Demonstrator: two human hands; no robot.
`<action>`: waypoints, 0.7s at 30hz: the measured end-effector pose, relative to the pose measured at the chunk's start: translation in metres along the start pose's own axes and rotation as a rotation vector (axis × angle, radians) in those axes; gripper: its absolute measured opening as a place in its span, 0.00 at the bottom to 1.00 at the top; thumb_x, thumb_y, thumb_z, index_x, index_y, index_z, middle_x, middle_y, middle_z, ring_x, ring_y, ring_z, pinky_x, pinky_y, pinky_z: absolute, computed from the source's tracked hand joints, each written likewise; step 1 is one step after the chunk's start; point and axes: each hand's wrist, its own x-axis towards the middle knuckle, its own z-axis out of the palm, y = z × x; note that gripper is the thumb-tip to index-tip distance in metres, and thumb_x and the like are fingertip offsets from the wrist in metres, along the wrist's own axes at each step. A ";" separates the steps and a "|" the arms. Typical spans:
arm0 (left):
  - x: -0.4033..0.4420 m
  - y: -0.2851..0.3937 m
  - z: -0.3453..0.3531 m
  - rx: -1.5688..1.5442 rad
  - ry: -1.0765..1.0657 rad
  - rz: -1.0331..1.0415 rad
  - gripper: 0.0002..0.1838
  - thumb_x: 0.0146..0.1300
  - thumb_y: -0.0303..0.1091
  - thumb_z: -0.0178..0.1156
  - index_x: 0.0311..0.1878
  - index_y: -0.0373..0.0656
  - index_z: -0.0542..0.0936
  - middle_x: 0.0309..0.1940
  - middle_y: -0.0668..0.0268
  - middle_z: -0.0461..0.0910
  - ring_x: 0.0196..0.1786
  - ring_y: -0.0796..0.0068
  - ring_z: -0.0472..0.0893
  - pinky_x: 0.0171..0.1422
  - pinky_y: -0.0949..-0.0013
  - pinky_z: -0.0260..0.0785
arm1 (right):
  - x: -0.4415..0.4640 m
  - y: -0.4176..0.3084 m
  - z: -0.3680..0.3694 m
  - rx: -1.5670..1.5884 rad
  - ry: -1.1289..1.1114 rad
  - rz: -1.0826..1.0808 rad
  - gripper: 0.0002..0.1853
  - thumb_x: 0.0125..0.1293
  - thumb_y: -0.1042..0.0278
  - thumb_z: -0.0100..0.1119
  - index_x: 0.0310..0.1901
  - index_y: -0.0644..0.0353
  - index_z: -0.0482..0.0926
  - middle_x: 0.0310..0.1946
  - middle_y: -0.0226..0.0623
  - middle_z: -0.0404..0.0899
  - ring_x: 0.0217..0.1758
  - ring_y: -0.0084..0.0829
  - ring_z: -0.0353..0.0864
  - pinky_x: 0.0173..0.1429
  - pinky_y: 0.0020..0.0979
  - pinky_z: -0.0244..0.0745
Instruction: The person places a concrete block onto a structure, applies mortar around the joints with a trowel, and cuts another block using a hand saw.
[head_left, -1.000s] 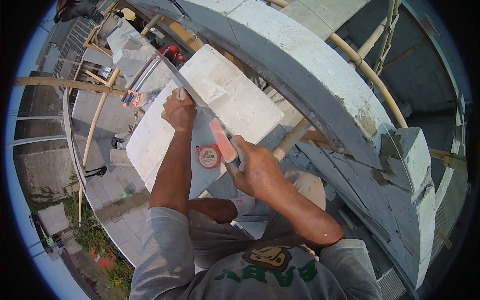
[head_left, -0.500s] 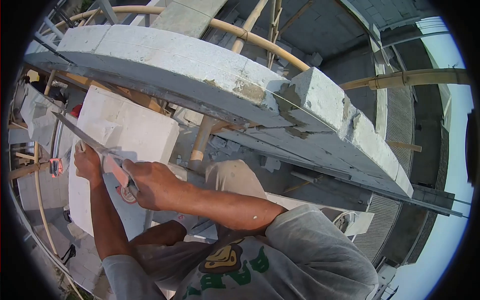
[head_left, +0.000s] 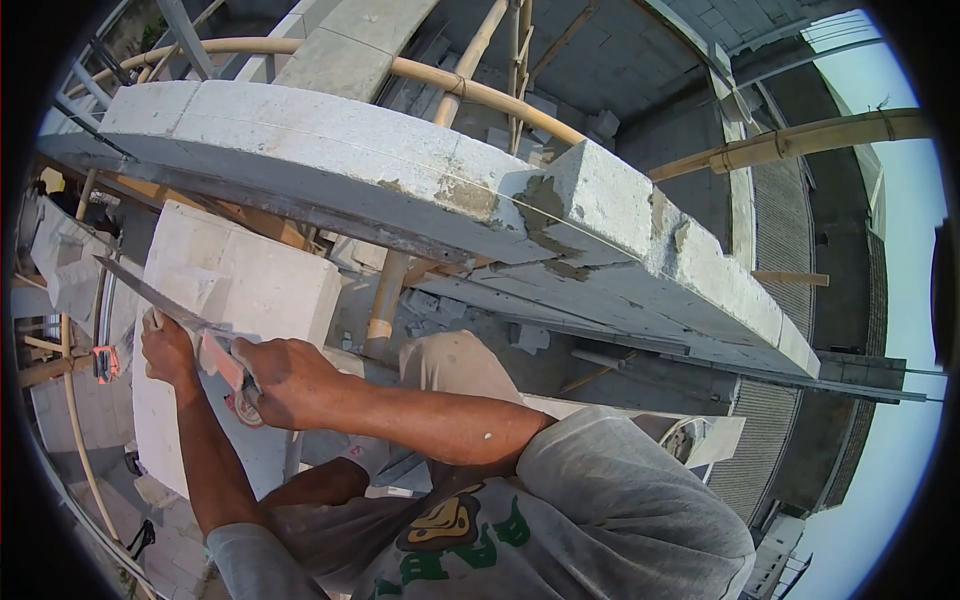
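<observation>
My right hand is wrapped round the red-orange handle of a hand saw, whose blade points to the upper left. The blade lies across a white block. My left hand is closed at the block's left part, close beside the blade; whatever its fingers hold, if anything, is hidden. Under my right hand a round red tape measure partly shows on the block's shaded face.
A curved wall of pale blocks crosses the view in front, with grey mortar patches. Bamboo poles run behind it. Another orange-handled tool lies at the left. My knee is beside the wall.
The view has swung to the right, so my hands, the saw and the block now appear farther left. My right hand still holds the saw, and my left hand stays by the blade.
</observation>
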 end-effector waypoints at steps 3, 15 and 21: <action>0.024 -0.041 0.043 -0.209 -0.009 0.075 0.21 0.69 0.52 0.48 0.51 0.50 0.82 0.42 0.50 0.84 0.48 0.44 0.81 0.49 0.37 0.66 | -0.001 0.003 0.003 -0.023 0.018 -0.020 0.23 0.45 0.73 0.62 0.44 0.73 0.71 0.31 0.61 0.79 0.40 0.60 0.80 0.46 0.49 0.75; -0.002 -0.003 0.014 0.005 0.046 -0.082 0.20 0.63 0.50 0.56 0.54 0.52 0.80 0.44 0.59 0.80 0.54 0.58 0.77 0.57 0.50 0.57 | 0.004 -0.013 0.001 -0.085 -0.039 0.032 0.15 0.54 0.73 0.66 0.42 0.63 0.74 0.27 0.55 0.79 0.37 0.60 0.80 0.39 0.49 0.73; -0.002 -0.007 0.015 0.046 0.061 -0.062 0.20 0.64 0.49 0.55 0.56 0.52 0.80 0.45 0.59 0.80 0.54 0.59 0.77 0.58 0.51 0.57 | 0.002 -0.002 0.000 -0.005 -0.032 0.025 0.15 0.55 0.73 0.66 0.44 0.63 0.75 0.27 0.55 0.80 0.36 0.59 0.81 0.38 0.48 0.74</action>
